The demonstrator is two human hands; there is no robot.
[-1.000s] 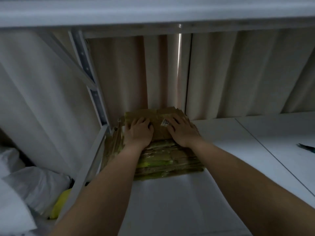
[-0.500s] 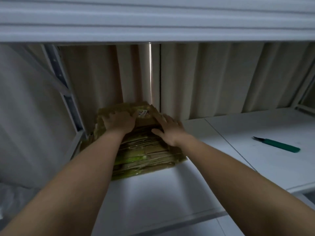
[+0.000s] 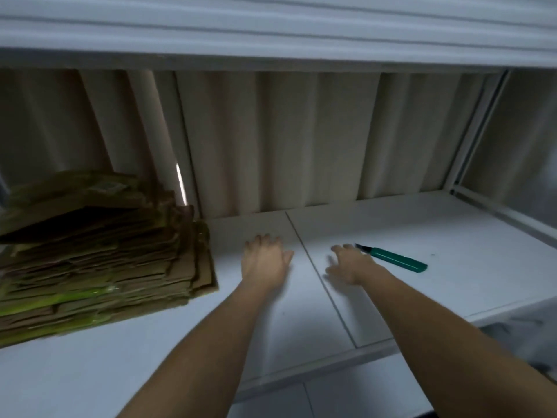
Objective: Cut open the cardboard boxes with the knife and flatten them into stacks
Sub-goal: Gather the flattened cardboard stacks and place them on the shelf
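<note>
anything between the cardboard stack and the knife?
In the head view, both hands: the left hand nearer the cardboard stack, the right hand beside the knife, with a shelf seam between them.

1. No readable text, brand, number or sign anywhere in view.
2. Stack of flattened brown cardboard boxes with green print (image 3: pixel 99 251): pale label patch on the top sheet, blurred, can't read it.
3. Green-handled utility knife (image 3: pixel 394 258): no marking legible on the handle.
</note>
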